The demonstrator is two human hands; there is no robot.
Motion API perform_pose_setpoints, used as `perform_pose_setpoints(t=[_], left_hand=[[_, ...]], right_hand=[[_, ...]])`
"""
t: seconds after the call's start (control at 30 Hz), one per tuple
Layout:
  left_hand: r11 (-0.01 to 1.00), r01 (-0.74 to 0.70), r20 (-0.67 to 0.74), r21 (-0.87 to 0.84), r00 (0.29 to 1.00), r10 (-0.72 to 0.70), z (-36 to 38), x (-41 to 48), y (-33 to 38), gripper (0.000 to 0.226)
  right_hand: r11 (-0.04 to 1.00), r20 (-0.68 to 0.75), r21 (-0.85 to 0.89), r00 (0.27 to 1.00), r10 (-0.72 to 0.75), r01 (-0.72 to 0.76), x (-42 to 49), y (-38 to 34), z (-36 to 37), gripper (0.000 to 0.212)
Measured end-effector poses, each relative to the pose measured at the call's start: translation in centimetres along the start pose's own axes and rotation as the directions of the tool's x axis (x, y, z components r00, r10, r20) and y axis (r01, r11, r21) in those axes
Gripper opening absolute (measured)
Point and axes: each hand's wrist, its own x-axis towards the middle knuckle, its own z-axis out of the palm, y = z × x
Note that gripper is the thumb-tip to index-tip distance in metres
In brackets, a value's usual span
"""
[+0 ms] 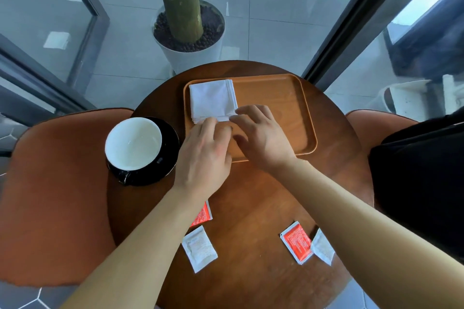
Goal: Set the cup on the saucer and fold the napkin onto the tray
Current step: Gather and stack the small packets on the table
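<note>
With the white-lined black cup [133,146] already on its black saucer [168,158] at the round wooden table's [251,208] left edge, your left hand [203,155] and right hand [261,138] pinch the folded white cloth napkin's [212,100] near edge in the orange wooden tray's [283,118] far-left corner, probably needing only a final squaring and release.

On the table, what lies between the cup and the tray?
In the head view, only the left hand lies between the cup and the tray; beneath it, bare table.

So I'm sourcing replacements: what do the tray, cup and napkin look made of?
Tray: seemingly wood, matte, faint grain showing. Cup: looks like glazed ceramic, glossy black outside, white inside. Napkin: probably woven white cloth, with a stitched hem along its edge.
</note>
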Motion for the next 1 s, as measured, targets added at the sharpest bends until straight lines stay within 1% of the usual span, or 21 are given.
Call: perform_pose_setpoints(t=[0.07, 0.17, 0.27, 0.33, 0.4, 0.5, 0.57, 0.63, 0.73, 0.8, 0.9, 1.0], left_hand=[[1.0, -0.022, -0.054, -0.016, 0.998, 0.021, -0.2, -1.5, 0.4, 0.032], [0.999, -0.017, -0.139, -0.041, 0.99, 0.011, 0.3, -5.3, 0.4, 0.033], [1.0, 0.012, -0.169, 0.0, 0.985, -0.012, 1.3, -10.6, 0.1, 0.033], [0.998, 0.062, -0.17, 0.009, 0.984, -0.059, 2.3, -14.2, -0.3, 0.035], [0.992, 0.122, -0.131, 0.022, 0.984, -0.118, 3.0, -17.2, -0.5, 0.038], [0.979, 0.203, -0.056, 0.026, 0.978, -0.201, 3.8, -19.0, -1.3, 0.059], [0.973, 0.231, 0.022, 0.028, 0.973, -0.231, 4.7, -20.0, -1.4, 0.07], [0.97, 0.236, 0.091, 0.057, 0.966, -0.24, 5.6, -21.0, -1.1, 0.077], [0.96, 0.239, 0.146, 0.144, 0.955, -0.259, 6.7, -21.0, -0.9, 0.082], [0.95, 0.249, 0.156, 0.186, 0.948, -0.279, 6.9, -20.4, -0.9, 0.083], [0.932, 0.279, 0.154, 0.23, 0.935, -0.318, 7.3, -19.6, -0.7, 0.083], [0.934, 0.279, 0.159, 0.223, 0.935, -0.317, 7.8, -19.1, 0.7, 0.082]], right_hand=[[0.999, -0.043, 0.028, 0.999, 0.033, -0.032, -1.4, -0.3, -0.4, 0.041], [0.996, -0.072, 0.05, 0.994, 0.077, -0.073, -4.9, -0.5, -0.5, 0.036], [0.994, -0.092, 0.077, 0.992, 0.083, -0.076, -9.8, -0.1, -0.8, 0.031], [0.992, -0.09, 0.079, 0.99, 0.104, -0.097, -13.4, 0.9, -1.1, 0.03], [0.991, -0.078, 0.061, 0.99, 0.12, -0.115, -17.3, 1.9, -1.0, 0.03], [0.988, -0.101, 0.032, 0.983, 0.155, -0.153, -21.2, 3.5, -1.0, 0.03], [0.978, -0.087, 0.013, 0.974, 0.209, -0.209, -23.4, 4.6, -0.8, 0.035], [0.97, -0.04, -0.011, 0.969, 0.243, -0.243, -25.5, 4.9, -0.4, 0.048], [0.967, 0.081, -0.138, 0.971, 0.225, -0.213, -27.2, 4.2, 0.8, 0.06], [0.956, 0.129, -0.212, 0.963, 0.235, -0.205, -27.3, 3.5, 2.0, 0.063], [0.939, 0.121, -0.265, 0.959, 0.256, -0.218, -26.6, 2.6, 3.6, 0.065], [0.942, 0.113, -0.262, 0.963, 0.244, -0.208, -24.8, 1.4, 5.1, 0.065]])
